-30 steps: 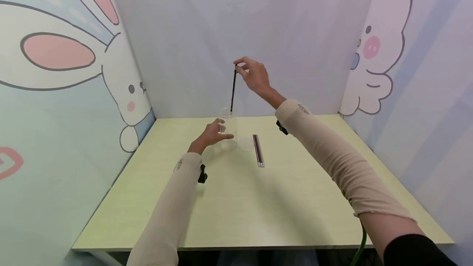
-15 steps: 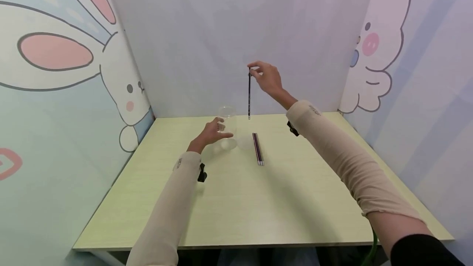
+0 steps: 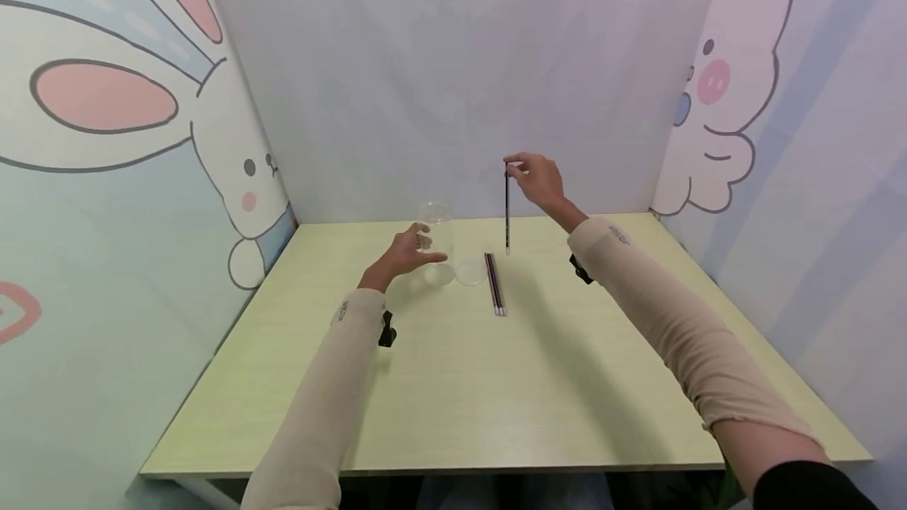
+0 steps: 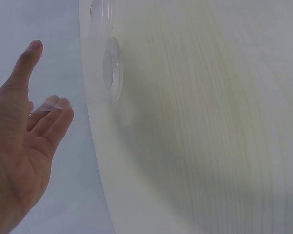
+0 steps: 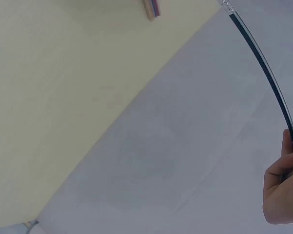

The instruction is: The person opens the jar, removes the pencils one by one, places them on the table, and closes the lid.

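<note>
A clear cylindrical plastic jar [image 3: 442,238] stands upright on the table, its mouth uncovered. My left hand [image 3: 407,250] holds it from the left, the thumb on the near side and the fingers round the other; in the left wrist view the jar [image 4: 95,70] is between thumb and fingers. My right hand [image 3: 538,179] pinches a dark pencil [image 3: 507,215] by its upper end, so it hangs nearly vertical, apart from the table and right of the jar. The right wrist view shows the pencil's [image 5: 265,68] silvery far end. Several pencils [image 3: 495,286] lie side by side below it.
A clear round lid [image 3: 471,272] lies flat between the jar and the lying pencils. The pale yellow table [image 3: 425,392] runs back to a grey curtain [image 3: 460,61]. Cartoon-printed walls [image 3: 127,258] flank it on both sides.
My right hand has carried the pencil from just over the jar's mouth to the right, then lowered it. The left hand and the jar have stayed in place.
</note>
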`<state>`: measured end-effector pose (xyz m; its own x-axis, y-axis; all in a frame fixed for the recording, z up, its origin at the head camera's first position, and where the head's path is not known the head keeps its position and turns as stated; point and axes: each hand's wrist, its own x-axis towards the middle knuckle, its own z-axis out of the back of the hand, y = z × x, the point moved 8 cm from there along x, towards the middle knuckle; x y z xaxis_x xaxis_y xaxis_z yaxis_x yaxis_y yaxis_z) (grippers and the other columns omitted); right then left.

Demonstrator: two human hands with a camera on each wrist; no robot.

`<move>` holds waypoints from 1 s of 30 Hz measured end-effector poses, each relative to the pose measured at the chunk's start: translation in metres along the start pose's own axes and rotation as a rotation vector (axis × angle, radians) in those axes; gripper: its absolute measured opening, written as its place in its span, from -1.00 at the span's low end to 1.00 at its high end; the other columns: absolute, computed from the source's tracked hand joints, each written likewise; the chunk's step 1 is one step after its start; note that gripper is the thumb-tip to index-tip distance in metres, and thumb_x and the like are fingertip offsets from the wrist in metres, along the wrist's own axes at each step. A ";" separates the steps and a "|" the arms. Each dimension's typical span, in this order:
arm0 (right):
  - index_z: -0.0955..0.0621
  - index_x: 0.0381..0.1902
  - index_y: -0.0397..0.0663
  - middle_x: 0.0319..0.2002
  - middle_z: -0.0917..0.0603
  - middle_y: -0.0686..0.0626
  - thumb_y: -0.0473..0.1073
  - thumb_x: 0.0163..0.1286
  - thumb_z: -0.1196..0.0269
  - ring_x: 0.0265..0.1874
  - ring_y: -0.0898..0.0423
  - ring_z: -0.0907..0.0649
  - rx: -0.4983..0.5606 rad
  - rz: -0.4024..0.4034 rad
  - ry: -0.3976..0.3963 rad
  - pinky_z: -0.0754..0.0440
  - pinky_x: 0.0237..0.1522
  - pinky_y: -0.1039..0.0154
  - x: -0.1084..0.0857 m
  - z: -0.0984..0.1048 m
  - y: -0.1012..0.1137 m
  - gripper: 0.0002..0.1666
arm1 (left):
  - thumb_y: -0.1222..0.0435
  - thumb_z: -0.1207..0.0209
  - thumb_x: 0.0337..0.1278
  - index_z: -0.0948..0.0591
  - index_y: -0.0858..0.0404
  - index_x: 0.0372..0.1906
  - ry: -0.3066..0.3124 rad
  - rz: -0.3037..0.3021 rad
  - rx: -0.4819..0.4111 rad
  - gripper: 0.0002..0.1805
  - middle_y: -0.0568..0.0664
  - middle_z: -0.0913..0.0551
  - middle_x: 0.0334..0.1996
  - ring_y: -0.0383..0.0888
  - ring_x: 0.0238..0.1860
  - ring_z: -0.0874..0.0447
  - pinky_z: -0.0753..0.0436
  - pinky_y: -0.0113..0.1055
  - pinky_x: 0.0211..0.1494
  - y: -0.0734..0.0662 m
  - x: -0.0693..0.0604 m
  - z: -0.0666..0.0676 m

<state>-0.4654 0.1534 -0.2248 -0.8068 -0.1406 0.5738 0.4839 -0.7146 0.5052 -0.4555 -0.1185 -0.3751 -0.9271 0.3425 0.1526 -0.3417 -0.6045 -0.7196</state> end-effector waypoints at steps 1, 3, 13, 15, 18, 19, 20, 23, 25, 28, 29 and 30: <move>-0.70 0.24 -0.01 0.02 -0.79 -0.20 -0.13 0.60 -0.22 -0.74 0.16 -0.40 -0.003 -0.005 0.006 -0.15 -0.65 0.27 -0.002 -0.003 -0.005 -0.66 | 0.03 -0.48 0.19 -0.29 0.34 0.45 0.002 0.000 -0.003 -0.10 0.32 -0.56 0.31 0.19 0.35 -0.52 -0.55 0.06 0.35 0.000 0.000 0.000; -0.70 0.24 -0.01 0.01 -0.79 -0.20 -0.12 0.60 -0.22 -0.77 0.18 -0.31 -0.002 -0.021 0.021 -0.14 -0.66 0.26 -0.008 -0.010 -0.014 -0.66 | 0.03 -0.48 0.19 -0.29 0.35 0.46 0.004 0.002 -0.006 -0.09 0.32 -0.56 0.31 0.19 0.35 -0.52 -0.55 0.06 0.34 -0.001 0.000 0.001; -0.71 0.23 -0.01 0.03 -0.79 -0.18 -0.14 0.59 -0.23 -0.25 -0.14 -0.78 0.014 -0.130 0.100 -0.32 -0.62 0.25 -0.033 -0.055 -0.051 -0.66 | 0.04 -0.49 0.18 -0.28 0.36 0.47 0.003 0.008 -0.021 -0.07 0.32 -0.56 0.31 0.20 0.35 -0.52 -0.54 0.07 0.36 0.000 0.001 0.002; -0.71 0.23 -0.02 0.00 -0.80 -0.18 -0.14 0.59 -0.23 -0.32 -0.14 -0.77 0.014 -0.142 0.113 -0.29 -0.64 0.26 -0.038 -0.063 -0.056 -0.66 | 0.04 -0.50 0.17 -0.29 0.34 0.46 0.004 0.007 -0.023 -0.08 0.31 -0.56 0.31 0.20 0.35 -0.52 -0.54 0.06 0.35 0.001 0.001 0.000; -0.72 0.21 -0.02 -0.05 -0.82 -0.16 -0.14 0.59 -0.23 -0.45 -0.07 -0.72 -0.003 -0.160 0.127 -0.27 -0.65 0.28 -0.045 -0.072 -0.060 -0.67 | 0.03 -0.50 0.17 -0.29 0.33 0.46 0.002 0.006 -0.021 -0.08 0.31 -0.56 0.31 0.19 0.36 -0.52 -0.54 0.05 0.36 0.000 0.000 -0.002; -0.72 0.21 -0.01 -0.07 -0.82 -0.15 -0.13 0.59 -0.23 -0.49 -0.04 -0.70 -0.009 -0.167 0.131 -0.28 -0.65 0.28 -0.047 -0.074 -0.061 -0.67 | 0.03 -0.50 0.17 -0.29 0.33 0.46 0.001 0.004 -0.021 -0.08 0.31 -0.56 0.31 0.19 0.36 -0.52 -0.54 0.05 0.36 0.000 0.000 -0.002; -0.72 0.20 -0.01 -0.08 -0.82 -0.15 -0.13 0.59 -0.23 -0.50 -0.02 -0.69 -0.009 -0.173 0.135 -0.28 -0.64 0.28 -0.049 -0.076 -0.063 -0.68 | 0.03 -0.50 0.16 -0.29 0.33 0.46 -0.001 0.004 -0.020 -0.08 0.31 -0.57 0.31 0.19 0.36 -0.52 -0.54 0.05 0.36 0.000 0.000 -0.002; -0.72 0.21 -0.02 -0.08 -0.82 -0.15 -0.12 0.60 -0.22 -0.46 -0.02 -0.71 -0.008 -0.186 0.153 -0.31 -0.63 0.28 -0.053 -0.082 -0.066 -0.67 | 0.03 -0.50 0.16 -0.30 0.33 0.46 -0.004 0.002 -0.020 -0.08 0.30 -0.57 0.30 0.19 0.35 -0.52 -0.55 0.04 0.35 -0.001 -0.001 -0.003; -0.71 0.21 -0.03 -0.07 -0.82 -0.15 -0.13 0.61 -0.21 -0.43 -0.05 -0.73 -0.006 -0.194 0.164 -0.31 -0.62 0.28 -0.055 -0.085 -0.068 -0.67 | 0.03 -0.50 0.16 -0.29 0.34 0.46 -0.004 0.003 -0.022 -0.07 0.30 -0.57 0.30 0.19 0.35 -0.52 -0.54 0.04 0.36 -0.001 -0.001 -0.003; -0.71 0.21 -0.05 -0.07 -0.82 -0.16 -0.14 0.60 -0.22 -0.35 -0.09 -0.76 -0.006 -0.206 0.171 -0.33 -0.61 0.27 -0.058 -0.088 -0.072 -0.67 | 0.03 -0.50 0.16 -0.29 0.33 0.46 -0.002 0.005 -0.026 -0.07 0.31 -0.56 0.31 0.20 0.35 -0.53 -0.54 0.04 0.35 -0.001 -0.001 -0.003; -0.71 0.21 -0.04 -0.06 -0.82 -0.16 -0.14 0.60 -0.22 -0.33 -0.09 -0.76 -0.007 -0.210 0.173 -0.34 -0.61 0.27 -0.058 -0.088 -0.073 -0.67 | 0.03 -0.50 0.16 -0.29 0.33 0.46 -0.001 0.005 -0.027 -0.08 0.31 -0.56 0.31 0.20 0.35 -0.53 -0.54 0.04 0.35 -0.001 -0.002 -0.003; -0.71 0.22 -0.04 -0.06 -0.82 -0.16 -0.13 0.60 -0.22 -0.31 -0.10 -0.77 -0.006 -0.217 0.176 -0.35 -0.60 0.26 -0.059 -0.089 -0.074 -0.67 | 0.03 -0.50 0.16 -0.30 0.33 0.46 -0.002 0.005 -0.028 -0.08 0.31 -0.56 0.31 0.20 0.34 -0.53 -0.55 0.04 0.35 -0.002 -0.002 -0.003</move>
<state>-0.4839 0.1537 -0.3541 -0.9381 -0.1004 0.3314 0.2918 -0.7447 0.6003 -0.4529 -0.1163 -0.3760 -0.9290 0.3383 0.1502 -0.3328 -0.5859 -0.7389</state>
